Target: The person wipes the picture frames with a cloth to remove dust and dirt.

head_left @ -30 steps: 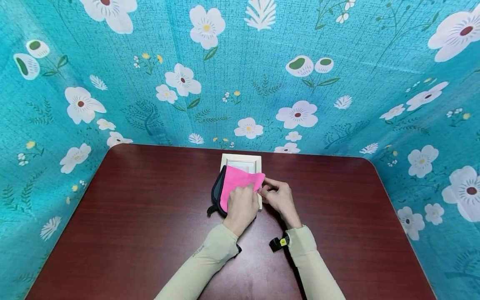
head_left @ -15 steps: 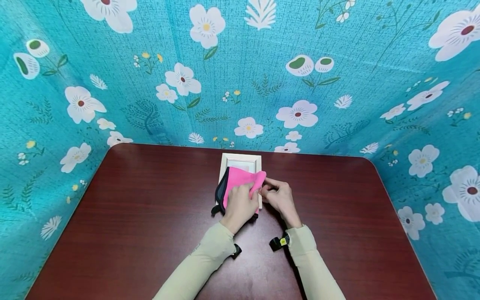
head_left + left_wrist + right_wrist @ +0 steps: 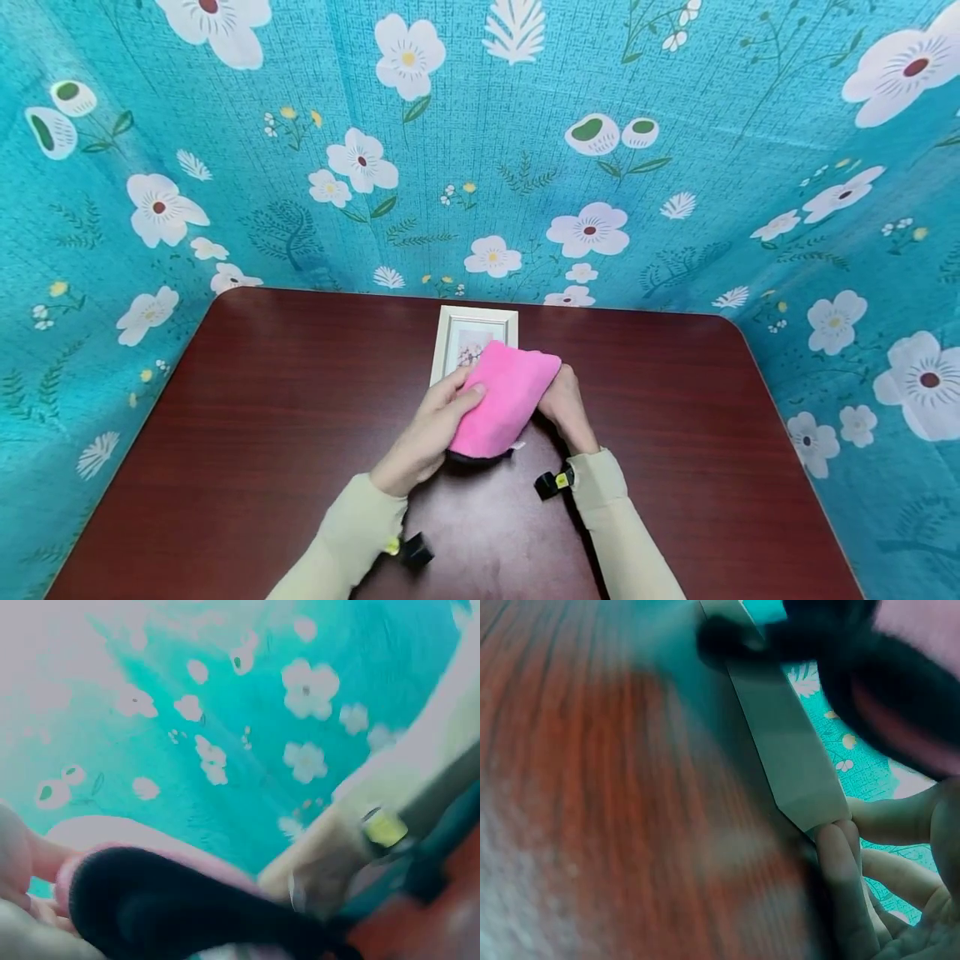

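In the head view my left hand (image 3: 427, 425) grips a pink cleaning cloth (image 3: 504, 400) with black edging, its thumb lying on the pink side. The cloth is bunched and lifted, covering the lower part of a white picture frame (image 3: 480, 314). My right hand (image 3: 567, 408) is at the frame's right side, its fingertips hidden from above by the cloth. From the right wrist, thumb and fingers pinch a corner of the picture frame (image 3: 791, 742). The left wrist view has the cloth's dark side (image 3: 150, 900) beside my left hand (image 3: 26, 885).
A dark red-brown table (image 3: 300, 400) lies under everything. Blue floral fabric (image 3: 450, 167) hangs behind its far edge and along both sides. Each wrist carries a black camera, such as the right wrist's camera (image 3: 551, 485).
My left hand has drawn back to the left and turned, now gripping the cloth with the thumb uppermost. The cloth has risen and shifted right, uncovering the frame's upper picture. My right hand stays put.
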{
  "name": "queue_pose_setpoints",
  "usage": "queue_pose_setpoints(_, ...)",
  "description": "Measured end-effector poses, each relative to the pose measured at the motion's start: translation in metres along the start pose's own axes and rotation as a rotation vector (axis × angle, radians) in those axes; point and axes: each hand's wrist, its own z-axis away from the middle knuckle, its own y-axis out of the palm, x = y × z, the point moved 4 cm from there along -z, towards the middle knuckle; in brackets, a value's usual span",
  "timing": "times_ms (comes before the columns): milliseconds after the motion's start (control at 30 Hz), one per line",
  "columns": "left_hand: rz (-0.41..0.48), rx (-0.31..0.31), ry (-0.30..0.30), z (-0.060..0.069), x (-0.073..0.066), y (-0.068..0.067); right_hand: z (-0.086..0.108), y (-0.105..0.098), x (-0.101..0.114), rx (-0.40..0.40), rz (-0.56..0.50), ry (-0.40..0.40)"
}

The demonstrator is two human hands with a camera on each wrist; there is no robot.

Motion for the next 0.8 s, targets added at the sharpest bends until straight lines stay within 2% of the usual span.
queue_pose_setpoints(67, 0.161, 0.035, -0.083, 0.010, 0.010, -0.004, 0.001, 0.000, 0.000, 0.034, -0.047, 0.009)
queue_pose_setpoints(167, 0.346, 0.043, -0.179, 0.022, 0.029, -0.011, 0.003, 0.002, -0.002, 0.096, -0.238, 0.102)
queue_pose_setpoints(267, 0.439, 0.030, -0.224, 0.030, 0.049, -0.018, 0.004, 0.004, -0.002, 0.131, -0.313, 0.150)
queue_pose_setpoints(367, 0.472, 0.033, -0.249, 0.036, 0.066, -0.024, 0.004, 0.007, -0.001, 0.141, -0.308, 0.182)
queue_pose_setpoints(500, 0.480, 0.028, -0.296, 0.043, 0.083, -0.032, 0.003, 0.011, -0.003, 0.151, -0.322, 0.221)
queue_pose_setpoints(633, 0.419, -0.029, -0.309, 0.046, 0.095, -0.039, 0.003, 0.012, -0.003, 0.145, -0.360, 0.248)
queue_pose_setpoints(700, 0.337, -0.051, -0.294, 0.048, 0.097, -0.043, 0.003, 0.011, -0.002, 0.141, -0.369, 0.253)
queue_pose_setpoints(800, 0.127, -0.044, -0.257, 0.052, 0.092, -0.048, 0.004, 0.010, -0.001, 0.140, -0.368, 0.254)
